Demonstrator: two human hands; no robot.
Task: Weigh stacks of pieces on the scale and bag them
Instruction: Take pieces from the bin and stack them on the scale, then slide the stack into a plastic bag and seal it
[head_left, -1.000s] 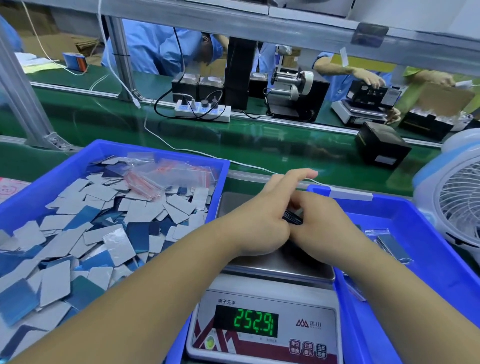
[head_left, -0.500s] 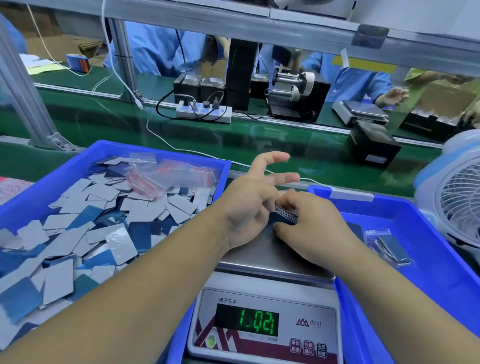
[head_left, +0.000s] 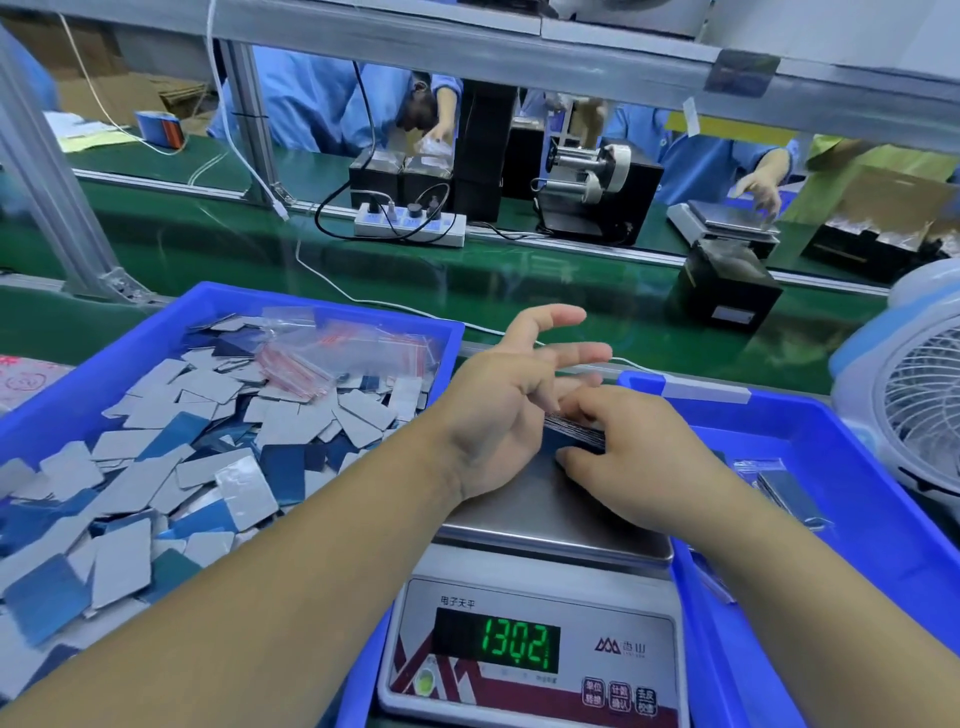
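With both hands over the scale (head_left: 524, 613), I've got the stack of pieces (head_left: 575, 435) sitting on the steel pan (head_left: 540, 512), toward its far side. My right hand (head_left: 631, 454) is clamped on the stack — thumb on the near edge, fingers curled over the far edge. My left hand (head_left: 511, 402) is beside it on the left, fingers spread and mostly straight, gripping nothing; index and middle point right over the stack, and whether the lower fingers touch it I can't tell.

Stack look: thin flat sheets, dark blue top face, edges showing as fine silvery lines — slightly fanned, not square. Mostly hidden by my hands, so no count.

Green display (head_left: 514, 644) reads 1302 plus a last digit that looks like 1; decimal point unclear.

Left blue bin (head_left: 358, 317) touches the scale's left side and holds loose pieces (head_left: 208, 452) — rounded-corner rectangles, some blue face up, some grey-silver — with clear zip bags (head_left: 322, 358), red-striped, heaped at the far end. Right blue bin (head_left: 841, 431) holds a filled bag (head_left: 784, 486) of dark pieces. White fan (head_left: 914, 395) at far right on the bench (head_left: 467, 280).
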